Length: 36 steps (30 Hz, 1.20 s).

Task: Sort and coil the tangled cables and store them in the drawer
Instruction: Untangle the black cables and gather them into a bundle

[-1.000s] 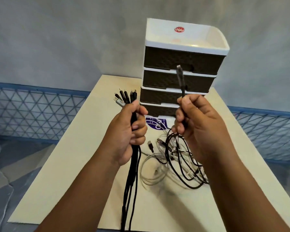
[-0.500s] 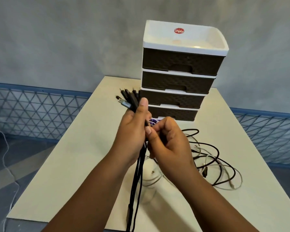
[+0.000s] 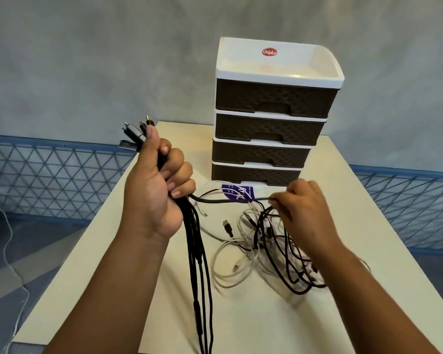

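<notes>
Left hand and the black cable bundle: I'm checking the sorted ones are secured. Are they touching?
Touching. The head view shows the left hand with fingers curled round the black cable bundle, plugs sticking out above the fist.

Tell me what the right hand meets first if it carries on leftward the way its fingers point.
Probably the purple card on the table, then the left hand. The right hand pinches a thin black cable; depth unclear.
</notes>
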Each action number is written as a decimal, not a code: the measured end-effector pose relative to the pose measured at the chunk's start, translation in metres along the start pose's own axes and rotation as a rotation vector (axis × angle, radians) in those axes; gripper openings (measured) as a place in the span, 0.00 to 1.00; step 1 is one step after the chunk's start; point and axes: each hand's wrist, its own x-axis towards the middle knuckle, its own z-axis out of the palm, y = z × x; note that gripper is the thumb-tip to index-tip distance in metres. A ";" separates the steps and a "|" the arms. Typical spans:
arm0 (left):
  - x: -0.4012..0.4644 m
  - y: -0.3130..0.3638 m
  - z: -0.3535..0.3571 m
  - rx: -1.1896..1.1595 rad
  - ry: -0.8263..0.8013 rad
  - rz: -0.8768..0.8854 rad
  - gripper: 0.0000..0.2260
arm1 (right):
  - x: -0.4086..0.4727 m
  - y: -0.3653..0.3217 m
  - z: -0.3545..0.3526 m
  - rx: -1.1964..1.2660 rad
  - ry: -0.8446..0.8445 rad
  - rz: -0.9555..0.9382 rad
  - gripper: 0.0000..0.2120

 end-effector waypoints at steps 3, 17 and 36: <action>0.000 -0.003 -0.003 0.071 0.018 -0.039 0.14 | 0.022 -0.009 -0.041 0.212 0.019 0.089 0.10; -0.003 -0.050 0.028 0.379 -0.180 -0.131 0.04 | 0.055 -0.080 -0.094 0.837 0.022 -0.307 0.10; 0.004 -0.020 0.018 0.129 -0.182 -0.110 0.09 | 0.032 -0.041 0.003 0.522 -0.394 0.319 0.07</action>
